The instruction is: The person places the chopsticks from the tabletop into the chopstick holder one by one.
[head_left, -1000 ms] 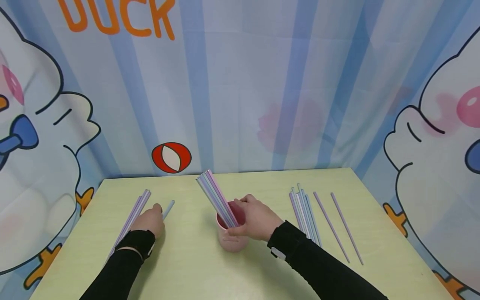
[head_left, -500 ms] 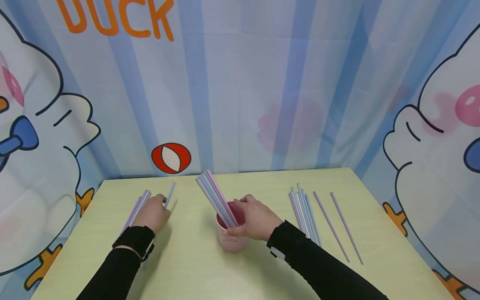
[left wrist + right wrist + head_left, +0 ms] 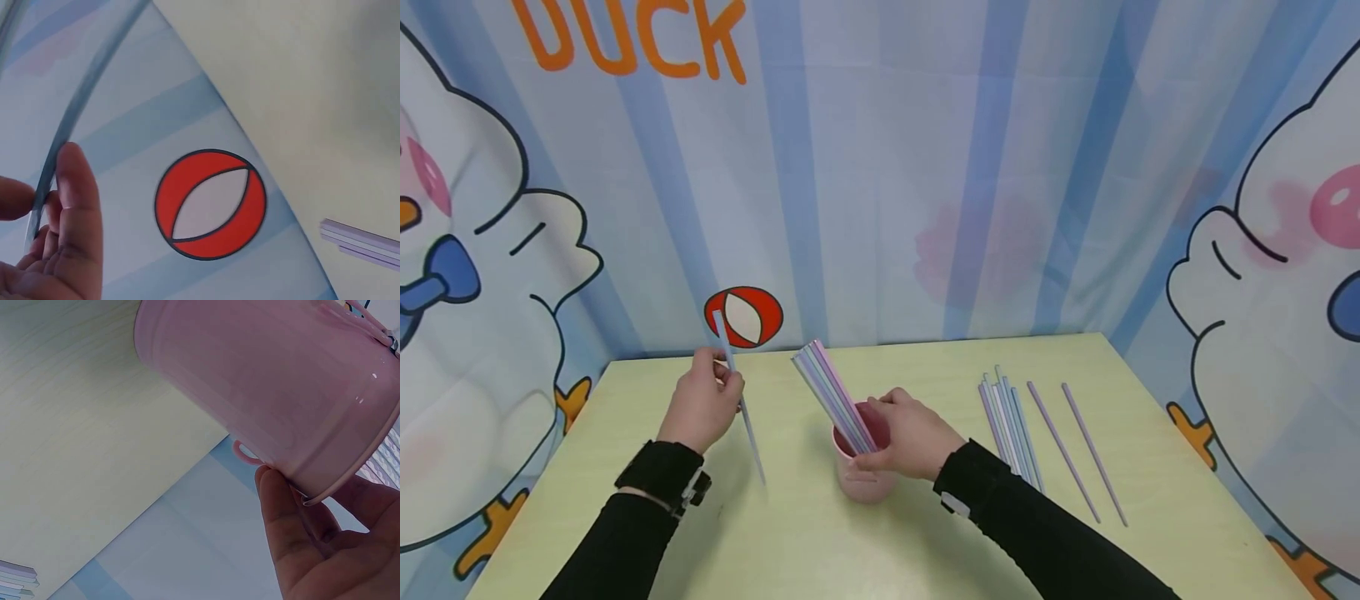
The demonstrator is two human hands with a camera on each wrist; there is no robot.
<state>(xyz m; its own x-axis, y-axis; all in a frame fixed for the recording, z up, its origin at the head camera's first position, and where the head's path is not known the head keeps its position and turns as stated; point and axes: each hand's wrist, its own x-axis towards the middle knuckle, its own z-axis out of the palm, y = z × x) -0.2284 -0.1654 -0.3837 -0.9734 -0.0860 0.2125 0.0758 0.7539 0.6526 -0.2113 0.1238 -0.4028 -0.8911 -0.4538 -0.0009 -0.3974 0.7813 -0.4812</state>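
Note:
My left hand [image 3: 703,406] pinches a pale blue straw [image 3: 750,437] between thumb and fingers, above the left of the table. In the left wrist view that straw [image 3: 90,87] slants up from the fingertips. My right hand [image 3: 910,437] grips the rim of a small pink metal bucket [image 3: 863,487] at the middle of the table. A bundle of pastel straws [image 3: 831,387] leans to the left out of the bucket. The right wrist view has the bucket wall [image 3: 262,381] close up, fingers at its rim.
Right of the bucket lies a group of pastel straws [image 3: 1007,417], with two purple straws [image 3: 1063,450] [image 3: 1093,454] apart from it. More purple straws [image 3: 362,244] lie on the table in the left wrist view, hidden in the head view. A printed curtain [image 3: 880,167] hangs behind.
My left hand has lifted away from the left straws with the blue straw, which has swung from slanting to near upright. My right hand and the bucket stay in place.

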